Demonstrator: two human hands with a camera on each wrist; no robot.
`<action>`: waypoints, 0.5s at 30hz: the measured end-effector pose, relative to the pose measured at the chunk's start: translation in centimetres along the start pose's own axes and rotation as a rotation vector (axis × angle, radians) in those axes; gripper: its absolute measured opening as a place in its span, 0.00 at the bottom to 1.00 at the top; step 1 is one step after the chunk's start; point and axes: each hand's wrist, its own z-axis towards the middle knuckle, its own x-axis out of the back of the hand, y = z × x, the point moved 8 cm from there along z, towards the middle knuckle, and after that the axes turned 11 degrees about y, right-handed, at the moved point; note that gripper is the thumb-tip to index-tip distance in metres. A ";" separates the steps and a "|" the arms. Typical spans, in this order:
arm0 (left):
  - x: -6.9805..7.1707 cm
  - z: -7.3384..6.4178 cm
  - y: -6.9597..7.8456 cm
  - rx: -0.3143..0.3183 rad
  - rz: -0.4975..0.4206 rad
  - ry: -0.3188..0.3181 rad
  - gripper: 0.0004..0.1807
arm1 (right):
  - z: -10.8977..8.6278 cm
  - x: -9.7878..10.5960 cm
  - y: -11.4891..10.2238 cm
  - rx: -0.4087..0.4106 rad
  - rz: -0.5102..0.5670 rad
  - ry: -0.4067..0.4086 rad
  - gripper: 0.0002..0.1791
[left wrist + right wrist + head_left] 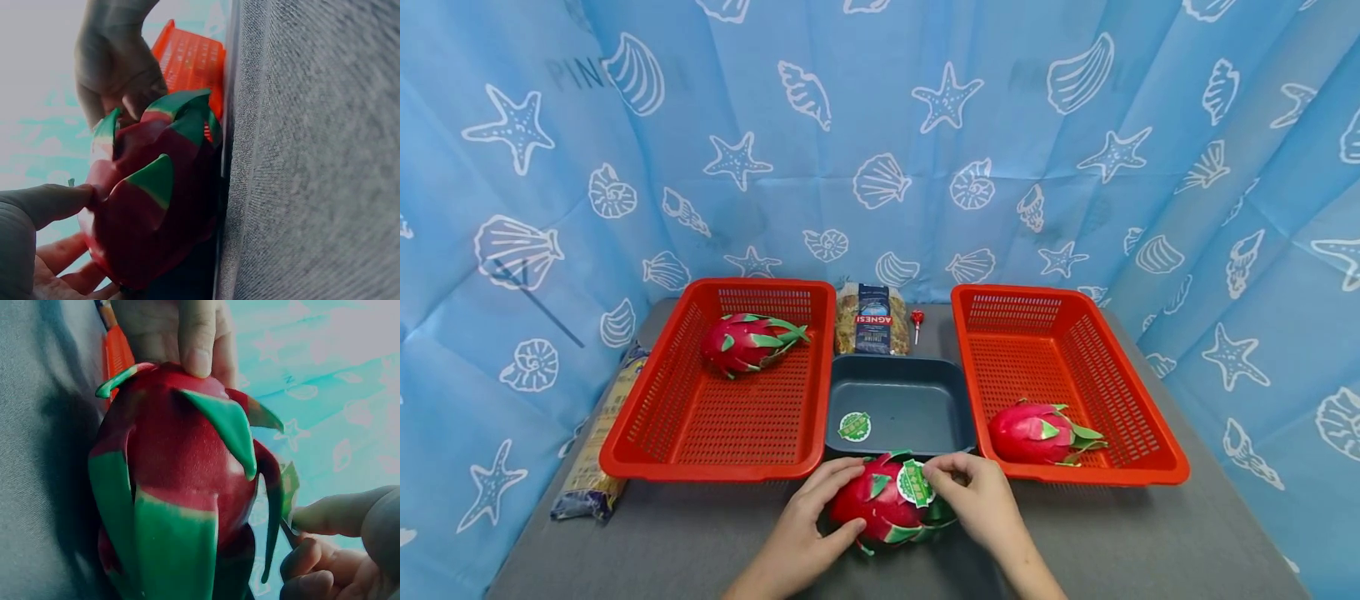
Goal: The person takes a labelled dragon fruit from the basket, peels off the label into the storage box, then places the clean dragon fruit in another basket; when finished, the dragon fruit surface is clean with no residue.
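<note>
A red dragon fruit with green-tipped scales (880,510) lies at the front middle, before a dark grey tray (917,410). My left hand (817,518) holds it from the left, thumb at its near side and fingers over the far side. On its upper right is a round green-and-white sticker (915,484). My right hand (981,497) pinches that sticker's edge between thumb and index finger. In the right wrist view, part of the sticker (289,487) stands out beside the fruit. How much of it sticks to the skin is hidden.
Another round sticker (854,427) is in the tray. Red baskets stand left (752,425) and right (1022,354), each with a dragon fruit. Behind the tray are a pasta bag (872,321) and a red lollipop (917,318). A long yellowish packet (597,446) lies far left.
</note>
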 end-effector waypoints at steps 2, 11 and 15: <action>0.0 0.0 -0.1 0.006 -0.001 0.005 0.31 | -0.1 0.2 -0.5 0.009 0.004 0.018 0.04; 0.1 0.0 -0.2 0.016 -0.028 0.025 0.30 | -0.5 0.6 -3.1 0.113 -0.053 0.035 0.02; 0.1 0.1 -0.3 0.012 -0.032 0.031 0.30 | -0.7 0.8 -3.7 0.129 -0.047 0.040 0.03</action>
